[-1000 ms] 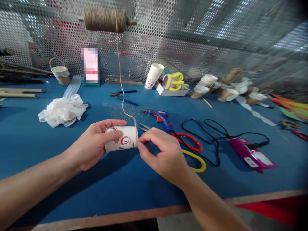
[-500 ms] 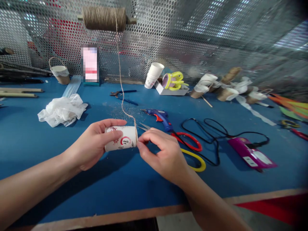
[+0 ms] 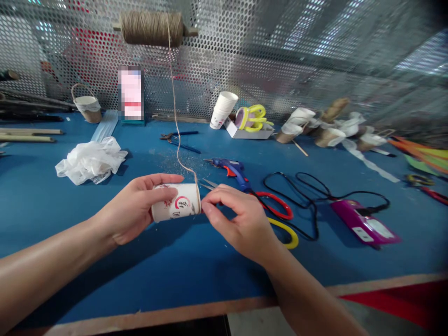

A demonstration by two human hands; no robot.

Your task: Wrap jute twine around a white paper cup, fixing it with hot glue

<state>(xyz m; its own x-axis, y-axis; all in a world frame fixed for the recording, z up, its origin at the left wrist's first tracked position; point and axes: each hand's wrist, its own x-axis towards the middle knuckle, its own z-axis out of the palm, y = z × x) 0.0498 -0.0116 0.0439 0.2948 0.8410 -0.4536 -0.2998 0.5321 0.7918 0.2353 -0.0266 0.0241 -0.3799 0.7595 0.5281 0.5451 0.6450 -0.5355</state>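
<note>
A white paper cup (image 3: 180, 201) with red and black print lies sideways in my left hand (image 3: 140, 203), thumb on top and fingers wrapped round it. Brown twine (image 3: 177, 126) comes down from above, meets the cup's right end and runs along that edge. My right hand (image 3: 238, 217) is closed, with thumb and forefinger pinched together against the same end of the cup. What sits between those fingertips is hidden. Scissors with a red and a yellow handle (image 3: 285, 233) lie partly under my right hand.
Behind hangs a twine spool (image 3: 152, 28) on a perforated metal screen. On the blue table lie a blue glue gun (image 3: 234, 170), pliers (image 3: 182, 140), a purple power strip (image 3: 364, 221) with a black cord, crumpled white film (image 3: 93, 160), stacked paper cups (image 3: 224, 109) and small twine-wrapped buckets (image 3: 89, 109).
The cup has turned slightly in my left hand, so more of its lower print shows. My right fingertips have shifted a little right and up along the cup's end.
</note>
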